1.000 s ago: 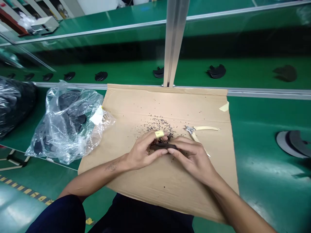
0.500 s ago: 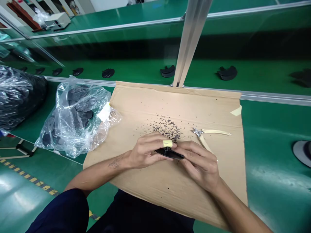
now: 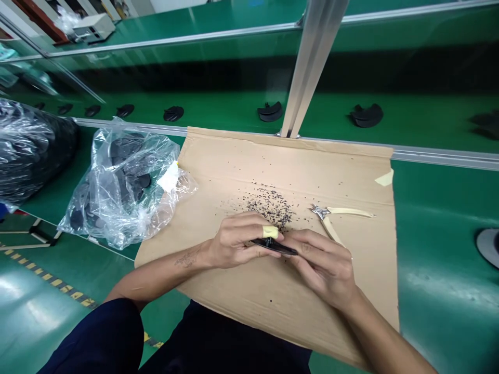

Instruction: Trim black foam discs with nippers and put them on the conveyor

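Observation:
Between my two hands is a thin black curved plastic part, seen nearly edge-on. My left hand, with yellow tape round one finger, pinches its left side. The fingers of my right hand are closed on its right end. Just beyond my fingers, many tiny black plastic bits lie scattered on a cardboard sheet. To the right of them rest cutting pliers with cream handles, their jaws apart, the lower handle partly behind my right hand.
A clear plastic bag of black parts lies at the left, beside a larger full bag. Behind the cardboard stands a metal post. Similar black parts sit in a row on the green shelf. A round grey object is at far right.
The black part is tilted slightly, and its upper face shows less than before. Both hands keep their hold on it. The whole view has shifted a little.

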The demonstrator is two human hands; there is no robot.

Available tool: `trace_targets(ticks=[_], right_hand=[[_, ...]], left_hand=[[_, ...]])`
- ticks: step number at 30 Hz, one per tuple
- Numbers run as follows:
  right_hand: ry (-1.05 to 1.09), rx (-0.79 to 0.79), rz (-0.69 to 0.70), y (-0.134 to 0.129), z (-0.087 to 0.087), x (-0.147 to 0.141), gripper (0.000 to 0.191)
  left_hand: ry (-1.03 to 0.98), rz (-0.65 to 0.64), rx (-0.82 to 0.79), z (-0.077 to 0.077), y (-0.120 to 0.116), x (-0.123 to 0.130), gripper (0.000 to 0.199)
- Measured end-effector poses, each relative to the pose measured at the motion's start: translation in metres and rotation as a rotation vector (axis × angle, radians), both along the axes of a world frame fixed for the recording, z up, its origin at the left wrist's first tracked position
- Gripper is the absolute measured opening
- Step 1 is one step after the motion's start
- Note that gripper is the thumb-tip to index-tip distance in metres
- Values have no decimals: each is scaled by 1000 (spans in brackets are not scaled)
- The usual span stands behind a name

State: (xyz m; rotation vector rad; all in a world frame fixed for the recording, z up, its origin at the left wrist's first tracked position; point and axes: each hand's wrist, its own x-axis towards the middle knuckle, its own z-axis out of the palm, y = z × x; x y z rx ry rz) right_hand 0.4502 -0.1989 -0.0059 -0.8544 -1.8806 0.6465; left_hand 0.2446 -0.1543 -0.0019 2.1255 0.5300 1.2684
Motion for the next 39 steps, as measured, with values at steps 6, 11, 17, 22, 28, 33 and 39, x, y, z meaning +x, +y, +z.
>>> trace_targets(ticks=[6, 11, 17, 22, 28, 33, 39], right_hand=[[9, -50, 28, 1, 2, 7, 30], [-514, -47, -166, 15, 13, 46, 49], [-881, 10, -415, 23, 0, 79, 38], [-635, -26, -337, 19, 9, 53, 31], [-347, -48, -150, 12, 20, 31, 35], [-283, -65, -137, 11, 20, 29, 38], [-320, 31, -128, 11, 16, 31, 42]], left_hand=[[19, -20, -68, -2, 0, -1, 30], [44, 94, -79, -7, 2, -2, 22], [126, 140, -3, -11, 6, -4, 22], [196, 136, 6, -11, 5, -4, 19], [108, 115, -28, -9, 5, -4, 25], [86, 89, -55, -11, 6, -6, 25], [89, 63, -67, -12, 5, -7, 25]])
